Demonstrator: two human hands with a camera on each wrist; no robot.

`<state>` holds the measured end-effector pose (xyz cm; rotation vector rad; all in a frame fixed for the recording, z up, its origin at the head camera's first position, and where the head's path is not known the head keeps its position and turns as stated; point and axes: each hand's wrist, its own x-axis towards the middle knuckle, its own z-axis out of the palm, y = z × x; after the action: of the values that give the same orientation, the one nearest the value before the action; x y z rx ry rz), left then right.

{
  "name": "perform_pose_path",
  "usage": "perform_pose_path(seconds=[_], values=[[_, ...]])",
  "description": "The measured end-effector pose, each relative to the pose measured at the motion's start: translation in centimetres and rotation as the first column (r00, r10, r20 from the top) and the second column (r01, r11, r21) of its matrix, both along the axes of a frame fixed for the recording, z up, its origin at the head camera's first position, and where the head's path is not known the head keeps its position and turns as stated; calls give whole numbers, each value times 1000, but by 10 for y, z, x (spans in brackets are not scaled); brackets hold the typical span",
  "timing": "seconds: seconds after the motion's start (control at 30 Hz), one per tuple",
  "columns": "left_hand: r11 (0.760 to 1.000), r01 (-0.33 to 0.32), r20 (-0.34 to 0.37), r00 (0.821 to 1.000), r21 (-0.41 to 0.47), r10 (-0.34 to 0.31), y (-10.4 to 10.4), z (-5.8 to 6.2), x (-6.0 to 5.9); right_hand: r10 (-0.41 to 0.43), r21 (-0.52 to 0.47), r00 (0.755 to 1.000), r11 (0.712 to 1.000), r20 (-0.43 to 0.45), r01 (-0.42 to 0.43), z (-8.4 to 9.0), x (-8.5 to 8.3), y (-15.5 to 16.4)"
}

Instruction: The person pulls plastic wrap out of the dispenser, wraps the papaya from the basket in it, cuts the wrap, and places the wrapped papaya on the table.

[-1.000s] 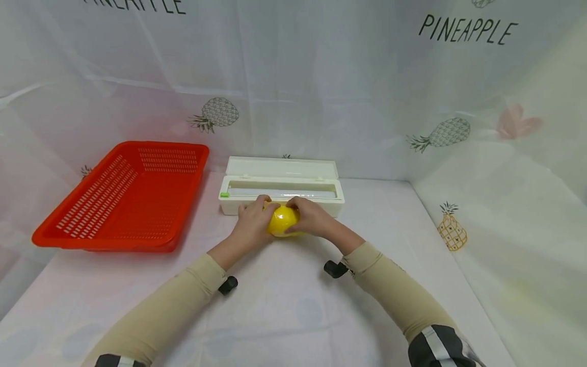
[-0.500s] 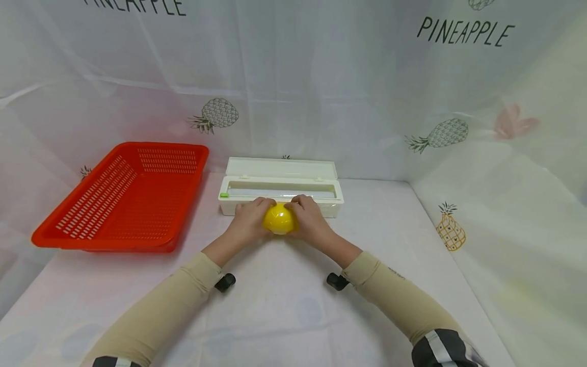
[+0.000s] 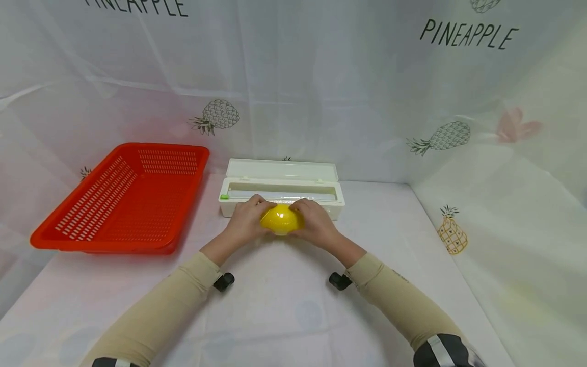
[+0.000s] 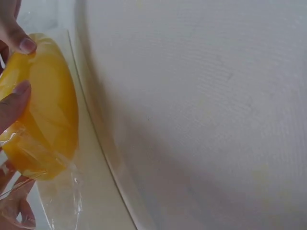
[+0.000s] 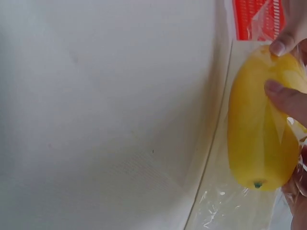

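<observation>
Gripping a yellow fruit [image 3: 282, 220] from either side, left hand [image 3: 244, 221] and right hand [image 3: 315, 223] curl fingers [image 5: 288, 99] round it; film box [image 3: 281, 189] open, red basket [image 3: 114, 239] holds nothing.

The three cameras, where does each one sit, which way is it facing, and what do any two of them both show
Head: worn on the head, looks forward and down at the table; shows both sleeved forearms, left hand and right hand holding the yellow fruit before the white wrap dispenser.
Left wrist: beside the left hand, faces the fruit under cling film; shows fingertips.
Right wrist: beside the right hand, faces the fruit; shows fingertips and red basket.
Both wrist views share the film-covered fruit.
</observation>
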<state>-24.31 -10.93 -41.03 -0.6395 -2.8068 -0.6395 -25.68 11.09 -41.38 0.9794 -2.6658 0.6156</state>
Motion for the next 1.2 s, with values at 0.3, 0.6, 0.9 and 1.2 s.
perform_pose_path(seconds=[0.3, 0.6, 0.9, 1.2], values=[[999, -18, 82, 997, 42, 14, -2, -4, -7, 4, -30, 996, 1000, 94, -1, -1, -7, 5], [998, -21, 133, 991, 67, 12, -5, -5, -10, 8, -68, 968, 998, 250, 9, 0, -18, 9], [990, -26, 192, 981, 139, -1, -11, -14, -14, 14, -84, 941, 996, 339, 15, -6, -23, 9], [986, -24, 260, 965, 163, -20, -13, -13, -14, 65, -145, 913, 989, 404, -6, -10, -17, 13]])
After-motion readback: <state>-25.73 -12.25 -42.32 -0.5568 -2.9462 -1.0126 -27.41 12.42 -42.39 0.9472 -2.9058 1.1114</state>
